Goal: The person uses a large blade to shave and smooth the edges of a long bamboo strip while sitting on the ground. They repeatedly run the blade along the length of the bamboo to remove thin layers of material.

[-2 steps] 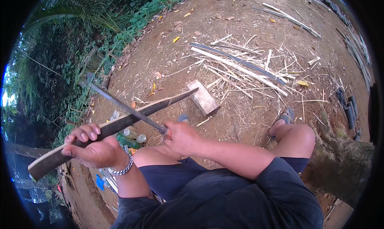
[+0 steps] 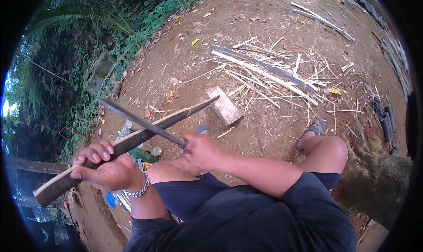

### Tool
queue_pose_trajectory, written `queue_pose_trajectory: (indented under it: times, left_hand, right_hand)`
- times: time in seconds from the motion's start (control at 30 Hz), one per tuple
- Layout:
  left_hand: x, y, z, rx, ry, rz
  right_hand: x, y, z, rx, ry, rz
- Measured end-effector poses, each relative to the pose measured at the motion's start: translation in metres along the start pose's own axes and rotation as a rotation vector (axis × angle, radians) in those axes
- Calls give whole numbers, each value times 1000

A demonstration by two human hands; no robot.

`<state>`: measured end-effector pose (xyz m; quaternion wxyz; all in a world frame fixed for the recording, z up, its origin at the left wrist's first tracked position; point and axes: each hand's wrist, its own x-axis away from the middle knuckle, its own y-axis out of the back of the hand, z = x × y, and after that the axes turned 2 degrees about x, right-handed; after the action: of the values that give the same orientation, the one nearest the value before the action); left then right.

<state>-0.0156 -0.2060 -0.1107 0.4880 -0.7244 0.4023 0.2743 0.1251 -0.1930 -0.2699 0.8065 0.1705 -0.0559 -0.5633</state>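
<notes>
My left hand (image 2: 105, 168), with a chain bracelet at its wrist, is closed around the near part of a long split-bamboo strip (image 2: 176, 118). The strip is dark on its outer side and pale along its cut edge. It slants up to the right, its far end at the top of a short wood block (image 2: 227, 109); contact there is hard to make out. My right hand (image 2: 202, 150) grips a long-bladed knife (image 2: 128, 115), its handle mostly hidden in the fist. The blade points up and left, crossing over the strip in view; whether they touch I cannot tell.
Pale shavings and split strips (image 2: 269, 76) lie heaped on the dirt beyond the block. Bottles (image 2: 156, 151) stand by my left knee. A thick tree root or trunk (image 2: 374, 186) is at the right, dark tubes (image 2: 387, 122) beyond it. Green plants (image 2: 154, 36) border the left.
The knife's blade end has swung down slightly toward me. My left hand and the strip's near end have shifted a little down and right.
</notes>
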Motion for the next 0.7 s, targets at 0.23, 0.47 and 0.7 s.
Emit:
queue_pose_trajectory:
  times: [0.23,0.47,0.7]
  left_hand:
    - [4,21,-9,-39,-31,-54]
    - [29,19,-19,38,-30,3]
    - [33,8,-14,0,-18,-15]
  right_hand:
    - [15,3,29,62,24,90]
    - [5,14,-40,75,-270,59]
    - [12,13,-43,118,-141,65]
